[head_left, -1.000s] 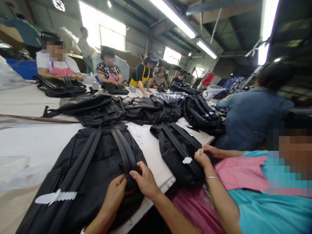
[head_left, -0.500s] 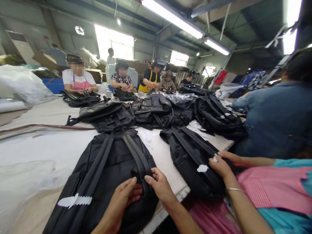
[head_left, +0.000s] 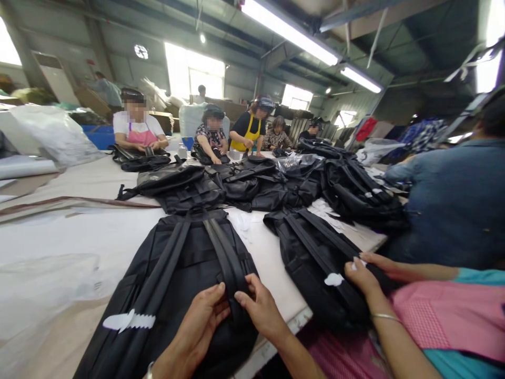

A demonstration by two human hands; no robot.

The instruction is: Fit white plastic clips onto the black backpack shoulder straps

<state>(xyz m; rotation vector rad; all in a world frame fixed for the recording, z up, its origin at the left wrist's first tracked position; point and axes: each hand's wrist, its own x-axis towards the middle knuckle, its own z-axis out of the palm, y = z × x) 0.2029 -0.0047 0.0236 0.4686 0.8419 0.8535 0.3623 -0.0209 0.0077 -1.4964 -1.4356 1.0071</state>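
Observation:
A black backpack (head_left: pixel 181 295) lies in front of me with its two shoulder straps facing up. My left hand (head_left: pixel 205 318) has its fingers curled at the inner edge of the right-side strap (head_left: pixel 226 252), the thumb at its edge. On the outer edge of that same strap, my right hand (head_left: pixel 260 305) grips with thumb and fingers. What lies under my left fingers is partly hidden. Around the left-side strap (head_left: pixel 160 268) sits a white tag with a toothed end (head_left: pixel 129 320).
At right, a co-worker's hands (head_left: pixel 365 271) work on another black backpack (head_left: pixel 315 263) bearing a white tag (head_left: pixel 333 279). More black backpacks (head_left: pixel 189 189) are heaped across the white table (head_left: pixel 79 231). White paper pieces (head_left: pixel 241 223) lie beyond mine. Several people work along the far side.
The view has swung slightly left. My hands stay at the same strap, which now lies flatter between them. A co-worker across the table has reached an arm forward.

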